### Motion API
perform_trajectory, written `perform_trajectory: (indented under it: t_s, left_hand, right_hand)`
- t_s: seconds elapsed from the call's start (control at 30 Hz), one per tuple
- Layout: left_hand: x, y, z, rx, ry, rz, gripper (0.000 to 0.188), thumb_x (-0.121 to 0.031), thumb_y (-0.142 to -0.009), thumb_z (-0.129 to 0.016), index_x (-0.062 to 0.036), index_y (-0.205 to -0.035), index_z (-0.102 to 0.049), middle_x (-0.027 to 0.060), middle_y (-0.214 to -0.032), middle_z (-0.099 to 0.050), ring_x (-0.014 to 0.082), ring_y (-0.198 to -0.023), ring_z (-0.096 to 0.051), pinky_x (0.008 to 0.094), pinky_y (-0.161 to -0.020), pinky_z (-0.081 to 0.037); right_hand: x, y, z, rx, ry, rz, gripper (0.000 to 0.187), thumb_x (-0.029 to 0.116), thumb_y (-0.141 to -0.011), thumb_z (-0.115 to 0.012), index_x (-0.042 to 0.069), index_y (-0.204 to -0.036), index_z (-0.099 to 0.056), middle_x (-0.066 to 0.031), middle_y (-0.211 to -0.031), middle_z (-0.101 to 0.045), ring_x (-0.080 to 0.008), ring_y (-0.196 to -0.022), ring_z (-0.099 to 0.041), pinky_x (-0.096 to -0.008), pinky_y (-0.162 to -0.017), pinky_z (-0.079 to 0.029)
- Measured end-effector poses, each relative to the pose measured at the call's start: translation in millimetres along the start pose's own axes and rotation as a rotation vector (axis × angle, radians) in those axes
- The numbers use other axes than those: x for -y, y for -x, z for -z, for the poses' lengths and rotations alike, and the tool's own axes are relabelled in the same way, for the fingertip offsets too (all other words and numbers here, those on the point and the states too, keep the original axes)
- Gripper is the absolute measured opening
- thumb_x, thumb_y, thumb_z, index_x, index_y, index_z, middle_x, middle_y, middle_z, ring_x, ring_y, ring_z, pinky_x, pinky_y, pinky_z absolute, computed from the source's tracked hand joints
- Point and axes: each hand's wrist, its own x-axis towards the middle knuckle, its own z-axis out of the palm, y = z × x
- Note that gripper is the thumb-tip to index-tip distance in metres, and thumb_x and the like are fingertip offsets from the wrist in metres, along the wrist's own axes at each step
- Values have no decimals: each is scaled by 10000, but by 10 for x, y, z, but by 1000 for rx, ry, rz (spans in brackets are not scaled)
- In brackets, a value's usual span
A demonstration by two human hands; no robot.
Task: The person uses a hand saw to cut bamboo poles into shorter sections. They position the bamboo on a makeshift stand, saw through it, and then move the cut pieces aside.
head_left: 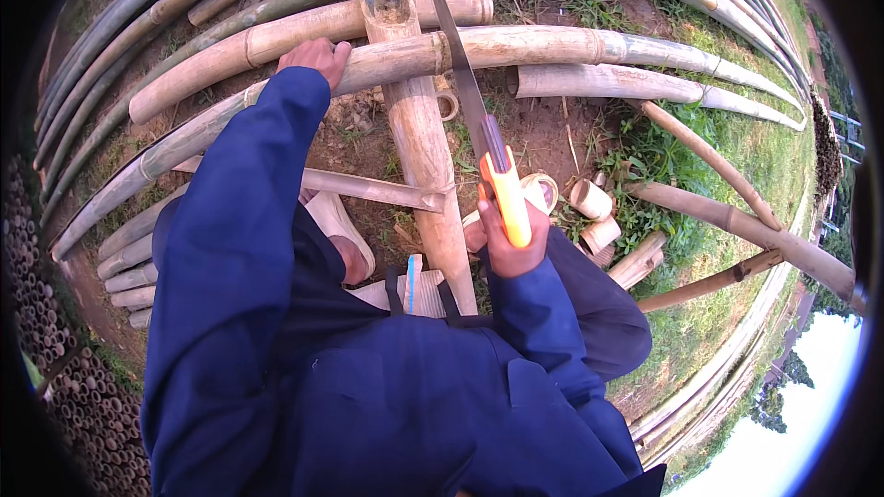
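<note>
My right hand (512,244) is wrapped round the orange and dark handle of a hand saw (463,74). Its long blade reaches up and away and lies across a bamboo pole (543,44), touching it or just beside it. That pole rests crosswise over a thick upright-lying bamboo beam (419,129), which has an opening cut near its far end. To the left of the beam, my left hand (318,57) grips the same pole from above, the fingers partly hidden by its back. A shorter bamboo piece (460,7) lies just behind.
Several cut bamboo rings and stubs (591,200) lie near my right knee. Another bamboo pole (626,83) runs to the right. Propped bamboo struts (746,225) stand beyond the grass. Long poles (267,14) lie at the far left, and a stack of cut ends (92,414) sits lower left.
</note>
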Motion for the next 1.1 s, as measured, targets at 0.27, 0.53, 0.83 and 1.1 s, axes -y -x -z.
perform_trajectory:
  t_s: [0.27,0.53,0.83,1.1]
  left_hand:
    - [-20,36,107,84,-16,23,601,-521,-1009,-424,-17,-1128,-730,260,-1185,-691,403,-1170,-632,519,-1020,-460]
    - [-95,78,-23,-3,-50,60,574,-505,-1007,-423,-42,-1069,-756,254,-1100,-713,423,-1095,-658,505,-1013,-474]
    - [77,88,-39,21,-33,44,604,-513,-1002,-415,-25,-1107,-754,271,-1150,-706,415,-1121,-664,500,-1047,-463]
    - [-136,93,-14,-23,-62,46,618,-495,-993,-410,20,-1008,-751,285,-1064,-718,443,-1063,-679,513,-1002,-489]
  right_hand:
    - [-28,316,93,23,-32,-37,161,32,-914,-721,-43,-1054,-689,-121,-810,-695,-174,-714,-662,-310,-674,-524]
    - [9,45,76,-22,36,31,78,44,-929,-712,-31,-919,-692,-83,-692,-651,-130,-618,-588,-299,-594,-482]
    - [-63,643,247,61,49,-11,341,3,-897,-720,-36,-1234,-686,-178,-924,-739,-198,-797,-731,-333,-727,-560]
    - [-131,-236,-130,-40,-83,-67,200,83,-918,-727,-24,-788,-621,-105,-618,-568,-145,-539,-513,-346,-531,-423]
